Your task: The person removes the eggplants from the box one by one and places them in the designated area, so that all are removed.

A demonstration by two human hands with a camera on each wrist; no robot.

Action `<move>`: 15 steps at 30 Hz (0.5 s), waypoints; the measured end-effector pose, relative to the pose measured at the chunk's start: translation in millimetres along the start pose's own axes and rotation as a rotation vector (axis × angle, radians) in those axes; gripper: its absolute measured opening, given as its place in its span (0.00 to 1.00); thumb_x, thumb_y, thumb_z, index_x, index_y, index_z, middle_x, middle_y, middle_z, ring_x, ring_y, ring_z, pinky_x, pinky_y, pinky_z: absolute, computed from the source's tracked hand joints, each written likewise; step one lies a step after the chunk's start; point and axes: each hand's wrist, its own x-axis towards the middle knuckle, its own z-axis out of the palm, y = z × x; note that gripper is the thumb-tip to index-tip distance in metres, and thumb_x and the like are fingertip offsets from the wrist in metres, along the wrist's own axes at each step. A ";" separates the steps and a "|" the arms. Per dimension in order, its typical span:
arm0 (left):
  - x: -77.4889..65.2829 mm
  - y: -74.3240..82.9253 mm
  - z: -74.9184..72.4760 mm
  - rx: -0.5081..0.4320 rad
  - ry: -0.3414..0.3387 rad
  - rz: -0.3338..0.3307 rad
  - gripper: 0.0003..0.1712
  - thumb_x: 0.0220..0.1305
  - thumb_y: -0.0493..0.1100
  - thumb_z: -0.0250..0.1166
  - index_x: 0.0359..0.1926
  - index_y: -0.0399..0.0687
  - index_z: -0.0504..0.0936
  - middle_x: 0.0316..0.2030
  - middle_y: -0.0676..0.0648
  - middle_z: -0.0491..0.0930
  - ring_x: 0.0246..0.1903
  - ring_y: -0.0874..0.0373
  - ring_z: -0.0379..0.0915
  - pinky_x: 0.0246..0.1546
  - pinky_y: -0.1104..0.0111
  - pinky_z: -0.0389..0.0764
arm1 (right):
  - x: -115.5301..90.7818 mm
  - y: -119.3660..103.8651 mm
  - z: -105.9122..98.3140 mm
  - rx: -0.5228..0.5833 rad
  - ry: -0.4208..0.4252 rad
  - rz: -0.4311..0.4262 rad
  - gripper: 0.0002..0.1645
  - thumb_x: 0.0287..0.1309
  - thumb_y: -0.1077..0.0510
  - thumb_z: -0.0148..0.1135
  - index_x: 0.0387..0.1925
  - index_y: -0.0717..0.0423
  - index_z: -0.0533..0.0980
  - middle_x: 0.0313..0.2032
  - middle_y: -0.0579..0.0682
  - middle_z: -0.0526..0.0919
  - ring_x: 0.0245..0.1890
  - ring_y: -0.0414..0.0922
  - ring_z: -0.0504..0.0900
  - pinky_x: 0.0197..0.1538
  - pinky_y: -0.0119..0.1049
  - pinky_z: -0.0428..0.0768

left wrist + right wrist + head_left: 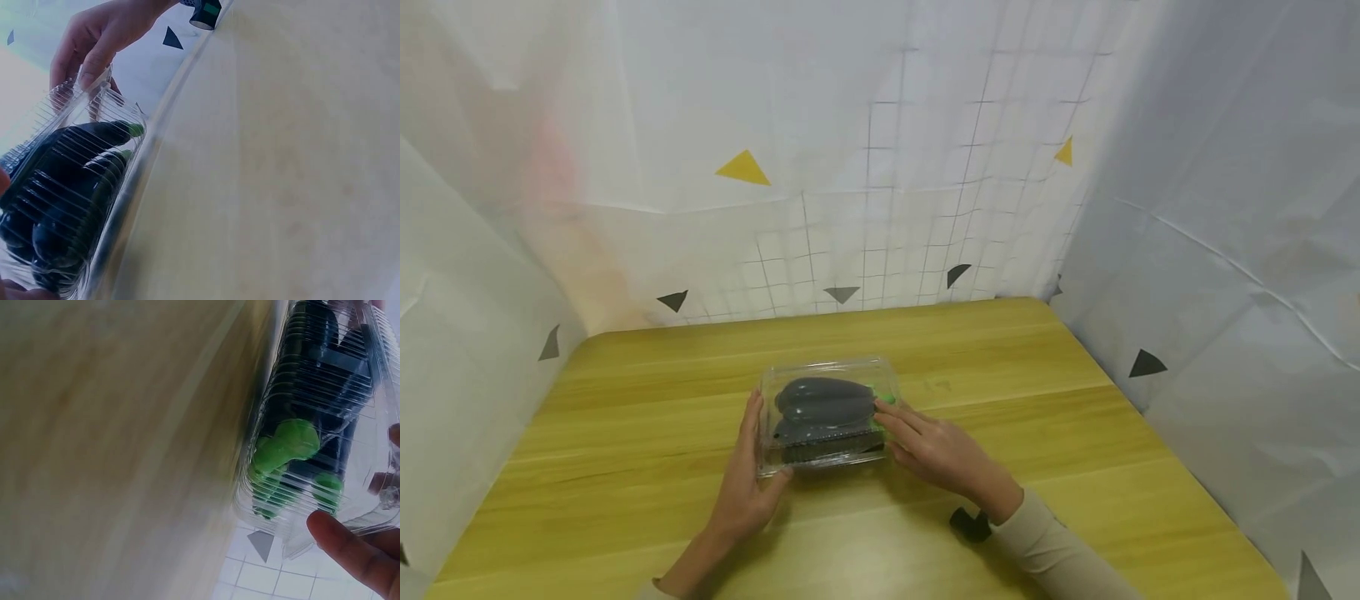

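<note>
A clear plastic clamshell box [831, 367] with a ribbed wall sits near the middle of the wooden table. Inside it lie several dark, glossy eggplants [826, 402], their green stems [287, 447] toward the box's right end. My left hand [745, 487] holds the box's left end, fingers along the side and thumb at the near corner. My right hand [943, 450] is at the opposite end, fingers over the lid's edge. In the left wrist view, its thumb and fingers pinch the plastic at that edge. The lid lies over the eggplants.
The wooden table [1037, 367] has rounded far corners. White sheet walls [670, 250] with yellow and dark triangle marks and a drawn grid rise behind it and along both sides. A small black device [970, 525] shows at my right wrist.
</note>
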 end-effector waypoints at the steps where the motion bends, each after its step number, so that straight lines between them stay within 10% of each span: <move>1: -0.7 -3.6 0.6 0.001 0.002 0.010 0.63 0.45 0.20 0.67 0.81 0.32 0.45 0.80 0.33 0.43 0.76 0.31 0.44 0.72 0.73 0.46 | 0.1 0.0 0.0 0.001 0.002 -0.001 0.30 0.57 0.65 0.71 0.62 0.68 0.76 0.62 0.64 0.80 0.45 0.54 0.89 0.30 0.28 0.83; 15: -7.5 -35.9 0.7 -0.007 -0.020 0.163 0.56 0.54 0.17 0.64 0.80 0.28 0.45 0.79 0.28 0.43 0.75 0.31 0.44 0.75 0.64 0.46 | -1.9 2.2 -0.4 0.050 0.017 -0.018 0.32 0.56 0.64 0.75 0.61 0.68 0.76 0.62 0.65 0.80 0.30 0.44 0.88 0.31 0.26 0.82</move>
